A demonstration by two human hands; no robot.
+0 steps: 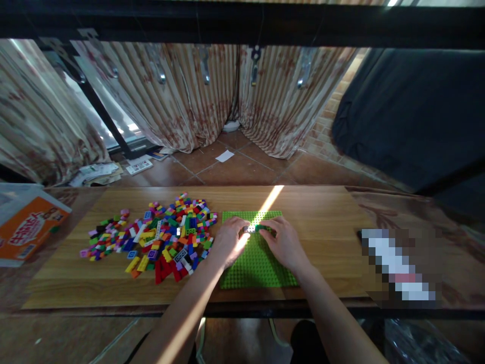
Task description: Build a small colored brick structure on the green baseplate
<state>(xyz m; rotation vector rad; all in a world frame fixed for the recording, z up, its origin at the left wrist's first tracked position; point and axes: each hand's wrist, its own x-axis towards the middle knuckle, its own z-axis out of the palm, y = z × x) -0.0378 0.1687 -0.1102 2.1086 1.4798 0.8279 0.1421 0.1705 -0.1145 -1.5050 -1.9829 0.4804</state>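
A green studded baseplate [257, 263] lies on the wooden board, and both of my hands are over its far half. My left hand [232, 236] pinches a small white toy brick [250, 229] in bright sunlight. Close by on the right, my right hand [282, 237] has its thumb and forefinger closed on a small dark green toy brick [259, 228]. The two bricks are side by side; whether they are joined, or touch the plate, I cannot tell. Left of the plate spreads a heap of loose coloured toy bricks [166, 232].
An orange and clear box [32, 227] stands at the far left. A blurred-out pale object [396, 265] lies at the right of the wooden board [322, 217]. A dark bar [242, 23] with metal hooks crosses overhead. Papers [98, 173] lie on the tiled floor beyond.
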